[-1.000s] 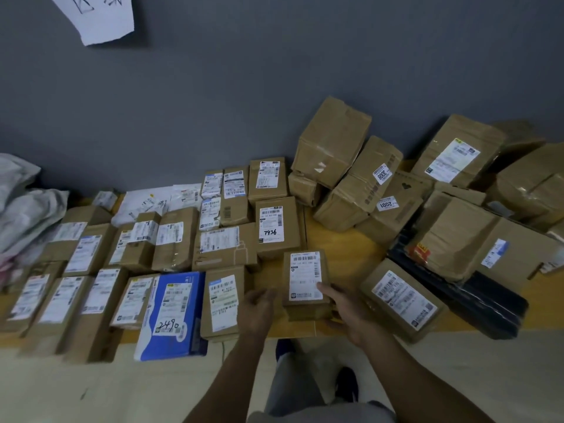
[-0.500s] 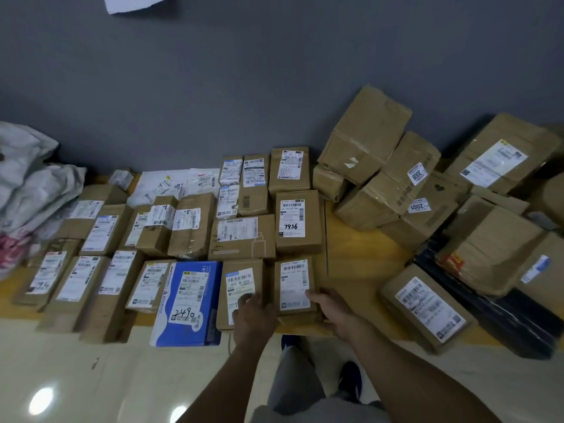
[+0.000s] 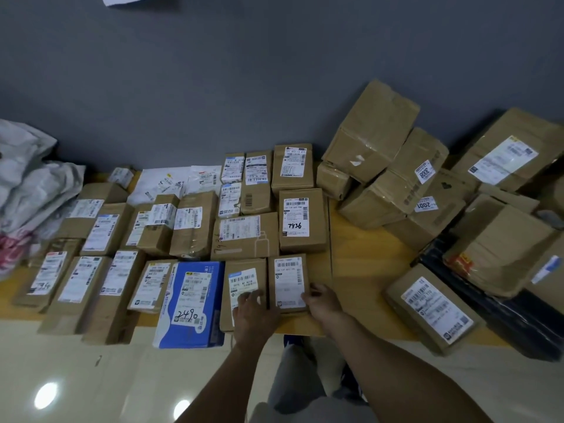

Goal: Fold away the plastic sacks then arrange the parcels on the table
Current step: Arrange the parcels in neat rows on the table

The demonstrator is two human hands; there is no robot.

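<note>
A small brown parcel with a white label lies flat near the front edge of the wooden table, right beside a similar parcel. My right hand grips the small parcel's near right corner, thumb on its label. My left hand rests with flat fingers on the neighbouring parcel, next to the small one's left side. Rows of labelled brown parcels and a blue box fill the table's left half. Crumpled white plastic sacks lie heaped at the far left.
Large brown boxes are piled loosely against the grey wall at the right. A long black package and a labelled box lie at the front right. Bare wood shows between the rows and the pile. Several front parcels overhang the table edge.
The small parcel has slid left and now sits against the neighbouring parcel. My left hand has moved from its left side onto the neighbour; my right hand stays on its right corner.
</note>
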